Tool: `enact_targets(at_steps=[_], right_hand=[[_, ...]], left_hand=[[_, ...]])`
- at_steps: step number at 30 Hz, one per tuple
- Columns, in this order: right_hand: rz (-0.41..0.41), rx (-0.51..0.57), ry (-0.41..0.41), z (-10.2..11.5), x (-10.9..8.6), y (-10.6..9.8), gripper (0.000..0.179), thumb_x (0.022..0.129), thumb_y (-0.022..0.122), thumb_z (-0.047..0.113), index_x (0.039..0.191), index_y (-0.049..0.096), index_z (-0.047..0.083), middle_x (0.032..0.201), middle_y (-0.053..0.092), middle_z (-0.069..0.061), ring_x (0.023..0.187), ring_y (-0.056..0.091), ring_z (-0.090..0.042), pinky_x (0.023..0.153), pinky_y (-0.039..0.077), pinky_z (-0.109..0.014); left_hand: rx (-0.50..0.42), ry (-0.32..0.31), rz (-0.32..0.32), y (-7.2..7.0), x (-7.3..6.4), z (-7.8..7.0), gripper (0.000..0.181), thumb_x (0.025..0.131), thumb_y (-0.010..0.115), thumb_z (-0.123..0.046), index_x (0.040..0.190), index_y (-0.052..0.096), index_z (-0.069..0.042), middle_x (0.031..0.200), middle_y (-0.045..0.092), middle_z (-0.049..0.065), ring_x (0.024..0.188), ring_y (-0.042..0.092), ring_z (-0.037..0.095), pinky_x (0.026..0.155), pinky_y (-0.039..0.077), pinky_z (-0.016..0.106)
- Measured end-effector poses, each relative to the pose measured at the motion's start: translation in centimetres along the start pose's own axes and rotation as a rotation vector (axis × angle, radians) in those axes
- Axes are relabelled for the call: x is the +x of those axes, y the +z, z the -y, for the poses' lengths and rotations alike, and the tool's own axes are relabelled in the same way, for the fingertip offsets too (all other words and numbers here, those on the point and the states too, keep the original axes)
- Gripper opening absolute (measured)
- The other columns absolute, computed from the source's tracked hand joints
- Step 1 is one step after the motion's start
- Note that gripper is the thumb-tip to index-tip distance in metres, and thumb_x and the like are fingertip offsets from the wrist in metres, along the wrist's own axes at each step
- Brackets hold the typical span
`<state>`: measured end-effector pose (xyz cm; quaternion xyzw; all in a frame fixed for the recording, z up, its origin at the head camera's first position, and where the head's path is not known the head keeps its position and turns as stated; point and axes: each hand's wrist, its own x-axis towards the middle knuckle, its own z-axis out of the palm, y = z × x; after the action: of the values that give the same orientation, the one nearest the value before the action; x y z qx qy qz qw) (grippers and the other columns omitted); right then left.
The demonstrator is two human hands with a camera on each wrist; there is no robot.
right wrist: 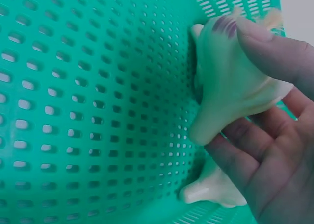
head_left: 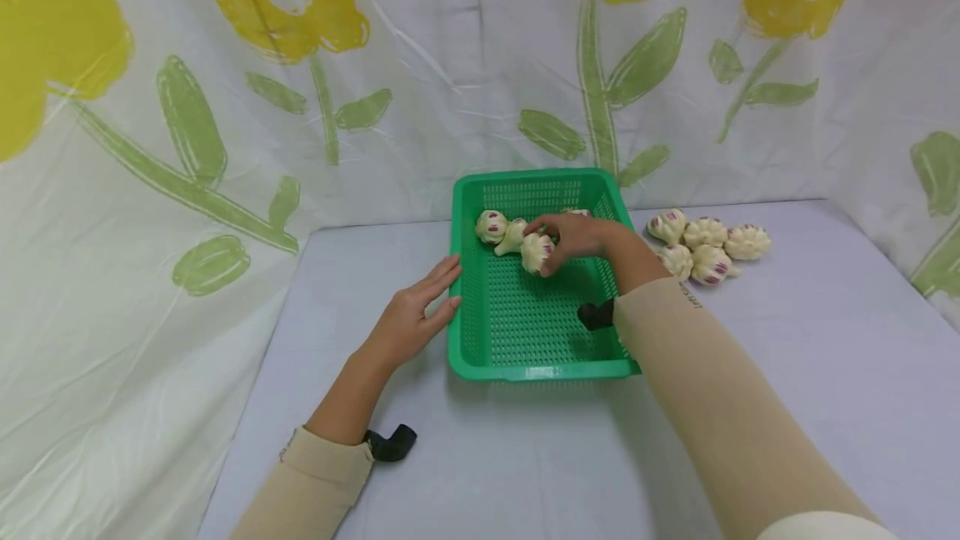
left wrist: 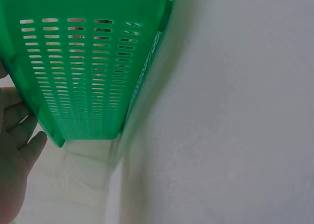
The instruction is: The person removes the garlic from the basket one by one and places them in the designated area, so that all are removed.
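Observation:
Inside the green basket (head_left: 543,372), my right hand (head_left: 581,237) grips a garlic bulb (head_left: 536,254). In the right wrist view the thumb and fingers curl round that bulb (right wrist: 230,77), its stem pointing down and left. More garlic bulbs (head_left: 491,227) lie at the basket's far end, one partly behind the hand. A pale bulb (right wrist: 216,189) shows below my fingers in the right wrist view. With its fingers extended, my left hand (head_left: 412,317) touches the basket's left rim; the left wrist view shows its fingertips at the basket's edge (left wrist: 29,101).
Several garlic bulbs (head_left: 708,244) sit in a cluster on the white table (head_left: 480,473), right of the basket. Behind the table hangs a white cloth (head_left: 450,107) with yellow flowers. A black wrist device (head_left: 392,444) juts from the left sleeve.

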<state>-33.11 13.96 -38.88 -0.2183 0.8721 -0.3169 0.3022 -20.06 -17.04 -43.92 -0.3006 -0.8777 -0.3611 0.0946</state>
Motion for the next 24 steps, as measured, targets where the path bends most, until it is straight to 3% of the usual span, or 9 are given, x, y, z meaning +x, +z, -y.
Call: enact_targets(at_steps=[10,18,24], right_hand=[[-0.001,-0.017,-0.026,0.07,-0.05,0.03,0.082,0.080,0.080,0.025,0.151,0.040,0.020,0.156,0.033,-0.011,0.137,0.039,-0.031,0.104,0.042,-0.052],[-0.011,0.051,-0.015,-0.01,-0.03,0.09,0.083,0.081,0.081,0.023,0.152,0.039,0.022,0.157,0.033,-0.009,0.139,0.037,-0.031,0.105,0.042,-0.052],[-0.015,0.116,-0.009,0.06,0.07,0.02,0.082,0.078,0.083,0.025,0.149,0.043,0.021,0.152,0.040,-0.009,0.131,0.046,-0.028,0.102,0.045,-0.049]], left_hand=[[-0.006,-0.001,0.001,-0.04,0.04,-0.05,0.051,0.101,0.056,-0.022,0.148,0.044,-0.006,0.158,0.035,0.001,0.145,0.036,0.020,0.114,0.038,0.043],[-0.009,0.007,-0.001,-0.09,0.05,-0.06,0.051,0.101,0.056,-0.022,0.147,0.045,-0.005,0.158,0.036,0.003,0.144,0.037,0.021,0.113,0.038,0.044],[-0.009,0.005,0.004,-0.16,0.07,0.05,0.051,0.101,0.056,-0.023,0.148,0.044,-0.006,0.158,0.036,0.002,0.145,0.036,0.020,0.114,0.037,0.042]])
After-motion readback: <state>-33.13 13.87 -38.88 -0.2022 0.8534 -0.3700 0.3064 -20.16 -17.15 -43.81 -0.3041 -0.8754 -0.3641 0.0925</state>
